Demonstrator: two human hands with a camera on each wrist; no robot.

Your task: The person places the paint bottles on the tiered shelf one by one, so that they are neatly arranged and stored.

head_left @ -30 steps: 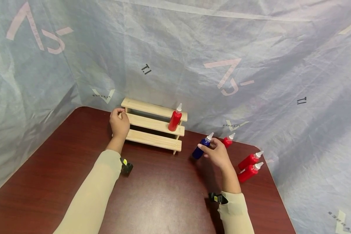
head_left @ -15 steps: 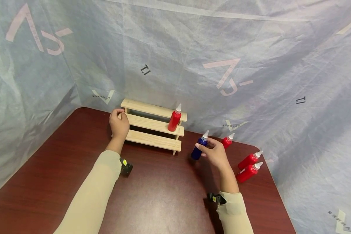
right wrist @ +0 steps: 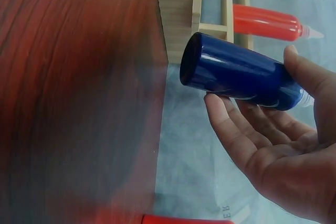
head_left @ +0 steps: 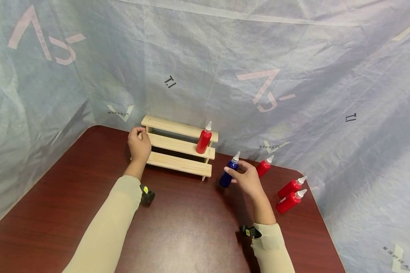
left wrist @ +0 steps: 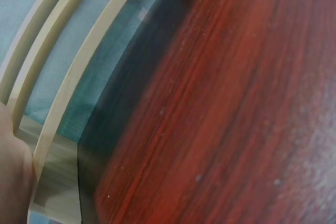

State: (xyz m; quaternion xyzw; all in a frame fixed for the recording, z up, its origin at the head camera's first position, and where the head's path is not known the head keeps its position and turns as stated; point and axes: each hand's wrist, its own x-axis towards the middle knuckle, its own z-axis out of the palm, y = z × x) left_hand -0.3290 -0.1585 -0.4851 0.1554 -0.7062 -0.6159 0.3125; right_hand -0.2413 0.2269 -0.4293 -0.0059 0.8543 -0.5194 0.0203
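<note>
My right hand point(head_left: 248, 181) pinches a dark blue squeeze bottle point(head_left: 227, 176) with a white pointed nozzle, just right of the three-tier wooden shelf point(head_left: 177, 162). In the right wrist view the blue bottle point(right wrist: 239, 72) is raised off the table, its base toward the shelf's end and the thumb and fingers round its upper body. My left hand point(head_left: 139, 145) grips the left end of the shelf, fingers curled at the middle tier; its fingertips are partly hidden. A red squeeze bottle point(head_left: 204, 141) stands upright on the middle tier's right end.
Behind my right hand stands another red bottle point(head_left: 264, 167). Two more red bottles, one of them the front red bottle point(head_left: 288, 201), stand near the right edge of the brown table point(head_left: 181, 227). A grey-blue fabric sheet point(head_left: 191, 57) hangs right behind the table.
My right hand has carried the blue bottle left toward the shelf, and the bottle has tipped slightly more upright. The left hand and the shelf have kept their place.
</note>
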